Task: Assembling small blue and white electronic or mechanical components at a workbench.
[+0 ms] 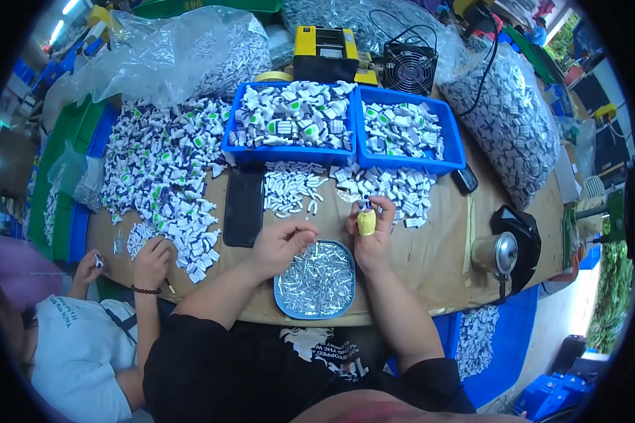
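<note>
Black cloth shirt lies nearest, at six o'clock. By the brown table's near edge sits one rounded blue tray of silver metal pins, uncountably many; bare tabletop spreads at its three o'clock. Two rectangular blue bins stand at twelve. Left hand, at eleven, pinches tight, contents unclear; right hand, at two, grips one small purple-and-white piece.

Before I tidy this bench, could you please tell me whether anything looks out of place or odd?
Perhaps the black rectangular slab, lying flat between the heap of loose parts and the small white pieces: it matches neither.
</note>
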Demonstrator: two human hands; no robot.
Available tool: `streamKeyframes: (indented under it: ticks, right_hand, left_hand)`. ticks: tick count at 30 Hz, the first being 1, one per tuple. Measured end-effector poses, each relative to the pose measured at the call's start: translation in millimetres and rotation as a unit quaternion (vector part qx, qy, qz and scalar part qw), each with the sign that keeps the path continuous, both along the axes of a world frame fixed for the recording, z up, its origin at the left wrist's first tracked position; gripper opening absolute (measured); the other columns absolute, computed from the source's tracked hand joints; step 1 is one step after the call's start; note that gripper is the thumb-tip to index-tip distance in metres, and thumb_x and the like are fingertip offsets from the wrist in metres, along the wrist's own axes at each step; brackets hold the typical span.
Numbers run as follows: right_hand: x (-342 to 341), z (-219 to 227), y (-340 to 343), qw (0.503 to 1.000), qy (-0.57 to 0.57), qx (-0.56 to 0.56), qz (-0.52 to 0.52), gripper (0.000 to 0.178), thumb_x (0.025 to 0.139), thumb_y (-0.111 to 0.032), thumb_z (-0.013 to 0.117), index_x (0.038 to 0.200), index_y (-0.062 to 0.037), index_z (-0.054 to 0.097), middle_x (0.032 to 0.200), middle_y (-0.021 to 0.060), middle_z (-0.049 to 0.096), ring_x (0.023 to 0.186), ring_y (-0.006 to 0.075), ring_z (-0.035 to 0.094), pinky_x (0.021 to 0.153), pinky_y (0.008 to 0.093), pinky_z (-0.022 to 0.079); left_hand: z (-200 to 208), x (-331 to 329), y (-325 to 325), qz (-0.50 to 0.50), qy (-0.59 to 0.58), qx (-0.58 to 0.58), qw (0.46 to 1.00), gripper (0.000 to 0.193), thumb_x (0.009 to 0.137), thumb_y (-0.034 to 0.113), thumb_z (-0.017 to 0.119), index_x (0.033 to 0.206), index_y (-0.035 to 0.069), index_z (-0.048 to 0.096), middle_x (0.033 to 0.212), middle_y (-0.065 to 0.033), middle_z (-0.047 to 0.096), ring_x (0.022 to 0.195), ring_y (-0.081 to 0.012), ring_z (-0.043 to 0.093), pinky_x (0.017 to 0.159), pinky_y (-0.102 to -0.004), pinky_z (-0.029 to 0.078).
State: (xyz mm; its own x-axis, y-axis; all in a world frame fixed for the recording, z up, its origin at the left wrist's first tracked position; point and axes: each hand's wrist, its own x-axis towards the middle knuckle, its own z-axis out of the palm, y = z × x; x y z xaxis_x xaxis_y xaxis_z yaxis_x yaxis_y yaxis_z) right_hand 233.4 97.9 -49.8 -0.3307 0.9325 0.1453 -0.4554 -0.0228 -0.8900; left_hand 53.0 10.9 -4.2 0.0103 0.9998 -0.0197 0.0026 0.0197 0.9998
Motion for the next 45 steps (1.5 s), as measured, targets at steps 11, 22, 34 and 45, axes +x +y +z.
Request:
streamKeyframes:
  ticks: [11, 22, 34, 45]
  right_hand:
    - [-2, -1, -3, 1.000, -0.011, 0.028, 0.006, 0.027, 0.095, -0.015, 0.053, 0.117, -0.0158, 0.037, 0.096, 0.0067, 0.051, 0.072, 0.0074, 0.043, 0.060, 0.0189, 0.037]
    - [2, -3, -8, 0.996, -0.049, 0.030, 0.071, 0.022, 0.093, -0.009, 0.053, 0.113, -0.0104, 0.044, 0.100, 0.0066, 0.053, 0.082, 0.0104, 0.050, 0.071, 0.0225, 0.040]
    - [-4, 4, -6, 0.991, -0.046, 0.017, 0.123, 0.042, 0.082, -0.007, 0.060, 0.121, -0.0059, 0.043, 0.104, 0.0070, 0.057, 0.088, 0.0131, 0.056, 0.075, 0.0244, 0.045]
    - [-3, 7, -5, 0.950, -0.201, 0.118, 0.209, 0.035, 0.086, -0.006, 0.061, 0.118, -0.0004, 0.047, 0.112, 0.0100, 0.056, 0.103, 0.0157, 0.055, 0.088, 0.0301, 0.044]
  left_hand:
    - [-8, -2, 17, 0.085, -0.192, 0.007, 0.978, 0.026, 0.089, -0.001, 0.059, 0.113, -0.007, 0.052, 0.108, -0.0127, 0.061, 0.101, -0.0201, 0.064, 0.084, -0.0272, 0.051]
    - [-14, -6, 22, 0.074, 0.082, 0.062, 0.992, 0.014, 0.080, -0.005, 0.065, 0.094, -0.002, 0.065, 0.097, -0.0082, 0.059, 0.084, -0.0125, 0.059, 0.069, -0.0235, 0.049]
    - [-8, -4, 15, 0.072, 0.190, 0.163, 0.965, 0.015, 0.077, 0.005, 0.070, 0.091, 0.001, 0.068, 0.090, -0.0108, 0.064, 0.081, -0.0229, 0.065, 0.070, -0.0302, 0.050]
    - [-12, 0, 13, 0.121, 0.207, 0.251, 0.938, 0.017, 0.075, -0.004, 0.066, 0.091, -0.001, 0.065, 0.090, -0.0121, 0.065, 0.083, -0.0222, 0.064, 0.075, -0.0296, 0.050]
